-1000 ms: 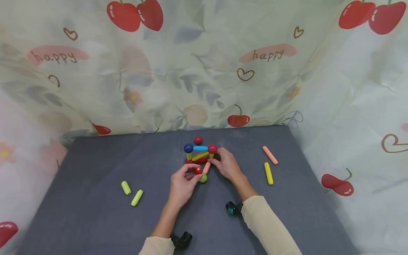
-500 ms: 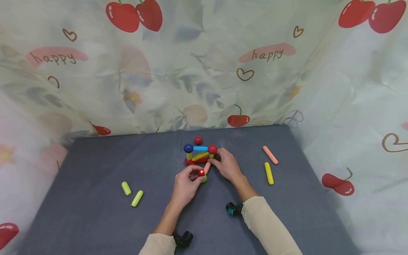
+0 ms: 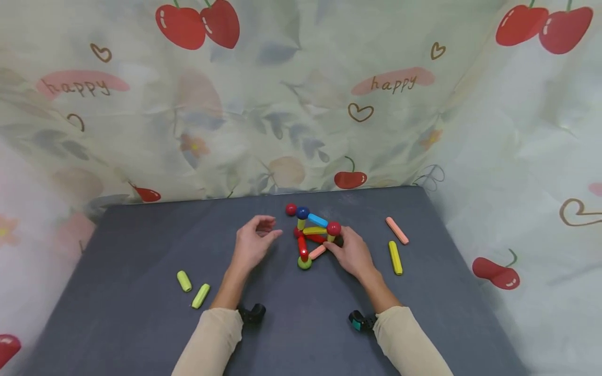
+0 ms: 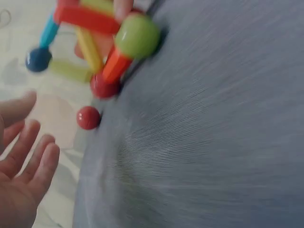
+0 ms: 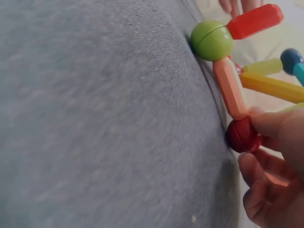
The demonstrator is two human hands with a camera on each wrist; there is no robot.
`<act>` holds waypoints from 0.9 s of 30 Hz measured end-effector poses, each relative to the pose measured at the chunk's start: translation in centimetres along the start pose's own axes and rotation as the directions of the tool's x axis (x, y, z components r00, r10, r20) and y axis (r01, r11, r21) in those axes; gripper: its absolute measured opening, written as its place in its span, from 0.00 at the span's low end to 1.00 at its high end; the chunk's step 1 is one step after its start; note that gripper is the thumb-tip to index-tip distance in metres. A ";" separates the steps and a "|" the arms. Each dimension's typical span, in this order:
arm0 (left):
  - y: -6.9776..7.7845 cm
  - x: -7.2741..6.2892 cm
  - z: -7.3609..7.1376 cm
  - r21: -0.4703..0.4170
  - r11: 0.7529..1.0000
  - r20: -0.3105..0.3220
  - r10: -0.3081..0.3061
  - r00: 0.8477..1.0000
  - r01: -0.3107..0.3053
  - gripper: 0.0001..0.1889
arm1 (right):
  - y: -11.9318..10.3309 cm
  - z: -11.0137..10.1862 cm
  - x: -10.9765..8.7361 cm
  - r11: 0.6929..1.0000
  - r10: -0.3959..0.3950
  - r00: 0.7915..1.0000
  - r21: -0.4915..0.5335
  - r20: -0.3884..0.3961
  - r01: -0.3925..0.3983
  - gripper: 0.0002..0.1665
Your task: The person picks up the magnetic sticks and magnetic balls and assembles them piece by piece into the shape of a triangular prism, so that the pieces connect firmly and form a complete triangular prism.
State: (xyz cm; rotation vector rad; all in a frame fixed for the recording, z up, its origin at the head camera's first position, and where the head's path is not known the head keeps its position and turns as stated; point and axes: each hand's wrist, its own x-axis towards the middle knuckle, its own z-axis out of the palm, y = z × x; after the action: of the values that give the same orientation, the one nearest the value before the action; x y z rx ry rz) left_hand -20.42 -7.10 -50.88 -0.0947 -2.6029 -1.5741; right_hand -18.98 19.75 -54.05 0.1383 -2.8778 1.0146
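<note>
A frame of balls and rods, seemingly magnetic building pieces, stands near the table's back. At its front is a green ball (image 3: 304,262); a red rod (image 5: 255,21) rises from it. A pink rod (image 5: 230,88) joins that ball to a dark red ball (image 5: 243,135), which my right hand (image 3: 352,253) pinches between thumb and fingers. A light blue rod (image 3: 317,220) links a navy ball (image 3: 303,212) and an upper red ball (image 3: 333,228). Left of the frame, my left hand (image 3: 254,243) is held away with relaxed fingers and nothing in it.
A loose red ball (image 3: 291,209) lies behind the frame. Two pale green rods (image 3: 184,281) lie on the left of the dark table (image 3: 141,324). To the right are a pink rod (image 3: 397,230) and a yellow rod (image 3: 395,257). A patterned cloth (image 3: 263,104) hangs behind.
My left hand has let go of the short red rod, which stays on the green ball, and moved back left. The frame has turned, its upper red ball shifting right with my right hand.
</note>
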 end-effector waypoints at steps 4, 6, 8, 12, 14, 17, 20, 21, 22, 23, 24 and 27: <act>-0.2 4.1 1.3 0.031 0.999 -0.001 -0.027 1.000 0.027 0.21 | 0.5 -0.5 -0.8 1.000 0.014 1.000 0.000 -0.020 -0.014 0.16; -0.4 5.7 2.4 0.060 0.996 0.039 -0.073 0.997 0.070 0.24 | 0.6 -0.7 -1.0 1.000 0.031 0.999 -0.005 -0.039 -0.031 0.16; -0.6 6.9 3.5 0.111 0.988 0.074 -0.112 0.991 0.104 0.27 | 0.7 -0.7 -1.2 0.999 0.046 0.998 -0.007 -0.053 -0.046 0.17; -1.3 8.1 5.2 0.176 0.974 0.096 -0.163 0.982 0.144 0.30 | 0.9 -0.5 -1.4 0.998 0.062 0.996 -0.007 -0.059 -0.063 0.19; -1.5 8.2 5.4 0.203 0.968 0.078 -0.165 0.983 0.146 0.28 | 0.8 -0.3 -1.3 0.998 0.064 0.997 -0.001 -0.050 -0.065 0.18; -1.7 8.1 5.6 0.230 0.964 0.046 -0.149 0.988 0.135 0.24 | 0.6 -0.1 -1.2 0.998 0.062 0.997 0.007 -0.048 -0.062 0.18; -1.7 7.9 5.4 0.232 0.964 0.015 -0.134 0.991 0.127 0.22 | 0.4 0.0 -1.1 0.998 0.057 0.997 0.011 -0.048 -0.057 0.18; -1.7 7.7 5.2 0.218 0.968 0.003 -0.126 0.992 0.122 0.22 | 0.4 0.0 -1.1 0.998 0.057 0.997 0.016 -0.046 -0.056 0.18; -1.5 7.6 5.0 0.199 0.973 -0.005 -0.121 0.993 0.120 0.22 | 0.4 0.0 -1.1 0.998 0.058 0.997 0.018 -0.046 -0.057 0.19; -1.3 7.4 4.7 0.177 0.977 -0.011 -0.115 0.993 0.115 0.22 | 0.4 0.0 -1.1 0.998 0.060 0.997 0.023 -0.045 -0.059 0.19; -1.0 7.1 4.4 0.155 0.982 -0.016 -0.107 0.994 0.109 0.22 | 0.4 -0.1 -1.1 0.998 0.063 0.997 0.026 -0.047 -0.062 0.18; 0.1 5.8 3.3 0.089 0.993 -0.037 -0.077 0.996 0.080 0.23 | 0.6 -0.2 -0.9 0.997 0.070 0.996 0.035 -0.049 -0.069 0.18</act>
State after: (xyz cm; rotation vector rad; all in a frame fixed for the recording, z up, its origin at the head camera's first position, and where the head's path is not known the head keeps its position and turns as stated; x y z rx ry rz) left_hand -26.37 -4.15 -51.61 0.0415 -2.6777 -1.4648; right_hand -18.17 20.41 -54.34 0.0148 -2.8397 1.0628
